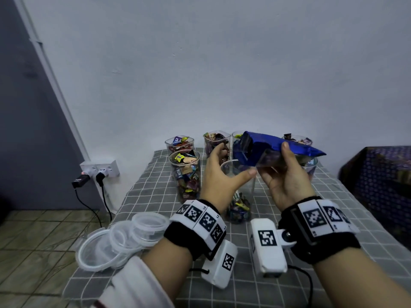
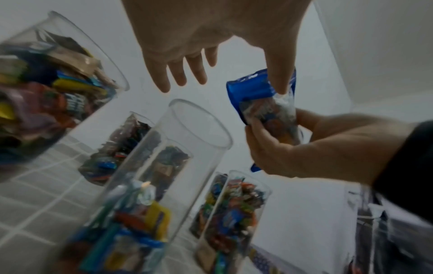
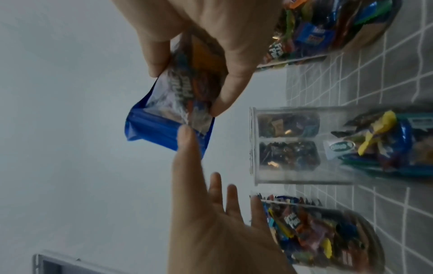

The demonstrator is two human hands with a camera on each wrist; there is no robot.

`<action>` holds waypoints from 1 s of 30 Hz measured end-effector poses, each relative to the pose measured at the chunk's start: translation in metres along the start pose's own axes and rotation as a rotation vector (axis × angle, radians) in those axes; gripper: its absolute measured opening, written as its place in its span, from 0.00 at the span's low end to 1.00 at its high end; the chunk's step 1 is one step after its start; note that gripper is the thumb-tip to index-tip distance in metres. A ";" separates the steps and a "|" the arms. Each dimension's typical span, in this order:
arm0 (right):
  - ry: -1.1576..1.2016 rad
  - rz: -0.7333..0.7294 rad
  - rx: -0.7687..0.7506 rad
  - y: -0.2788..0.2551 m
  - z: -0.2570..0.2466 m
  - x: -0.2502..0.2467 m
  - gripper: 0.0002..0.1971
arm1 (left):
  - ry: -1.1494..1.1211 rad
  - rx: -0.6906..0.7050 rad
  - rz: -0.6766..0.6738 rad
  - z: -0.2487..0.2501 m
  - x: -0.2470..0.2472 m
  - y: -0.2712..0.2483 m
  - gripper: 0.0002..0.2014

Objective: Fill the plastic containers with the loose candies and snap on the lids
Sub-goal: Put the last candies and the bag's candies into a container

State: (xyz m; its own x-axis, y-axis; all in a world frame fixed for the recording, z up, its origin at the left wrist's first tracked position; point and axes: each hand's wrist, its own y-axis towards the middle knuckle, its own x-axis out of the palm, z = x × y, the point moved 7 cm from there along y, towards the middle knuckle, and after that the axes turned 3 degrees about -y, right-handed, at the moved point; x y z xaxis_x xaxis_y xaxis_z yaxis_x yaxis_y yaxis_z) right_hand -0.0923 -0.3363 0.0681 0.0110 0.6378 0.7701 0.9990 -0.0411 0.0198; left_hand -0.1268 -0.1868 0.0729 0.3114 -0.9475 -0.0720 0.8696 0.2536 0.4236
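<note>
- Clear lids (image 1: 115, 243) are stacked at the table's (image 1: 155, 283) front-left corner, overhanging the edge.
- A full container (image 1: 185, 174) stands left of the hands.
- The left hand (image 1: 219, 176) is spread, gripping nothing, its thumb tip touching the candy bag (image 1: 275, 147).
- The partly filled container (image 1: 240, 192) stands between the wrists, its rim uncovered.
- The right hand (image 1: 287, 178) pinches the tilted bag above that rim.

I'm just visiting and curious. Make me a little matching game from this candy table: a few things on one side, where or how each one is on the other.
Things:
1. blue bag
2. lids
3. nearest container
4. right hand

States:
A. stacked at the table's left edge
B. grips the bag
C. tilted above a container
D. only partly filled, no lid

Pairs: 1-C, 2-A, 3-D, 4-B
</note>
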 end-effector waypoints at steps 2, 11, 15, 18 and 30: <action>-0.061 0.051 -0.027 0.010 -0.003 -0.007 0.39 | 0.144 -0.036 -0.029 -0.010 -0.002 0.003 0.55; -0.374 0.132 -0.080 0.041 -0.010 -0.012 0.37 | 0.111 -0.278 -0.104 -0.059 0.012 0.011 0.50; -0.440 0.151 -0.050 0.045 -0.006 -0.015 0.34 | 0.114 -0.265 -0.078 -0.068 0.014 0.009 0.37; -0.463 0.157 -0.039 0.045 -0.004 -0.015 0.35 | 0.142 -0.247 -0.090 -0.069 0.012 0.009 0.37; -0.784 0.087 -0.236 0.045 -0.008 0.010 0.41 | 0.171 -0.231 -0.112 -0.069 0.010 0.011 0.38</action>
State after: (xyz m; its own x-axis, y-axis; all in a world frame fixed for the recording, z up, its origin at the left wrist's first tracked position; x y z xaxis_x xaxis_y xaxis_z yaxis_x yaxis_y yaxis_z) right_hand -0.0474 -0.3380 0.0817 0.2027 0.9733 0.1077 0.9586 -0.2197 0.1810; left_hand -0.0872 -0.1803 0.0143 0.2515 -0.9307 -0.2655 0.9601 0.2053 0.1897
